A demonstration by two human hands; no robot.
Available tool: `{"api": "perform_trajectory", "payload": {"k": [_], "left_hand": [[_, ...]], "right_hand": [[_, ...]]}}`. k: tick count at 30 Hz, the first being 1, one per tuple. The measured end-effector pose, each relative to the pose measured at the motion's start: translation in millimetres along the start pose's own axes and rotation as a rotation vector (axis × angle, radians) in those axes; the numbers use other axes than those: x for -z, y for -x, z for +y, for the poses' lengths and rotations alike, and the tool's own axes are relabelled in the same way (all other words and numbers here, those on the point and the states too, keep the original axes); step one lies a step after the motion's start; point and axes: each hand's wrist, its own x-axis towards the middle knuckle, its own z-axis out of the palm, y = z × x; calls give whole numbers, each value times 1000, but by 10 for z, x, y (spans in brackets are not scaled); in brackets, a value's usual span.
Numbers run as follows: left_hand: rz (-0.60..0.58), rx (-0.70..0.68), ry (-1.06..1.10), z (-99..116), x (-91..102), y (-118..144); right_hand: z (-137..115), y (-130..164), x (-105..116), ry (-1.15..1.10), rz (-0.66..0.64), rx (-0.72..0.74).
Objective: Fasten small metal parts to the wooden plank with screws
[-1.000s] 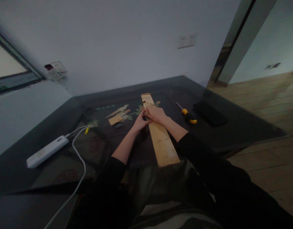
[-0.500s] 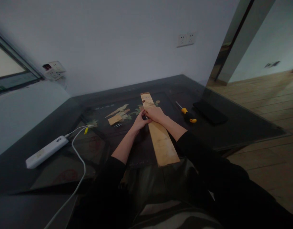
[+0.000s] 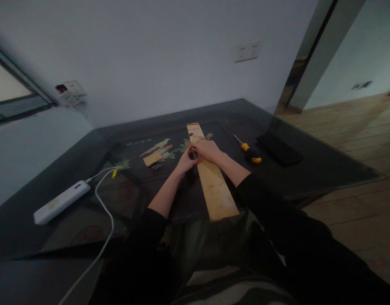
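A long, narrow wooden board (image 3: 217,190) lies on the dark table, one end toward me. My right hand (image 3: 208,150) rests across it, its fingers curled over the left edge. At that edge my left hand (image 3: 186,162) is closed, thumb and fingers curled toward the right fingertips. A small dark and shiny piece (image 3: 193,156) shows between the hands; its kind is too small to tell. Left of them lies a small wooden block (image 3: 152,159), with several thin metal pins or screws (image 3: 156,166) beside it. On the right is a yellow-and-black screwdriver (image 3: 247,149).
A dark flat oblong object (image 3: 279,149) lies right of the screwdriver. On the left, a white power strip (image 3: 62,202) has a white cable (image 3: 109,212) looping over the table's front edge. The table (image 3: 325,165) meets the wall behind, where sockets (image 3: 247,51) are mounted.
Both hands stay at the board's left edge. The fingers have shifted slightly, and a little more of the small shiny piece shows between them. The board has barely moved.
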Motion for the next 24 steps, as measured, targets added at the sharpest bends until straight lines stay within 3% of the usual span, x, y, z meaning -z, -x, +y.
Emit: {"api": "perform_trajectory", "payload": {"k": [12,24], "left_hand": [[32,55,-45,88,-28,52],[112,-10,-226,-33,92,-9]], "right_hand": [[-44,57,88,-24,17,-29],[-29,28,26,-31,15,-21]]}}
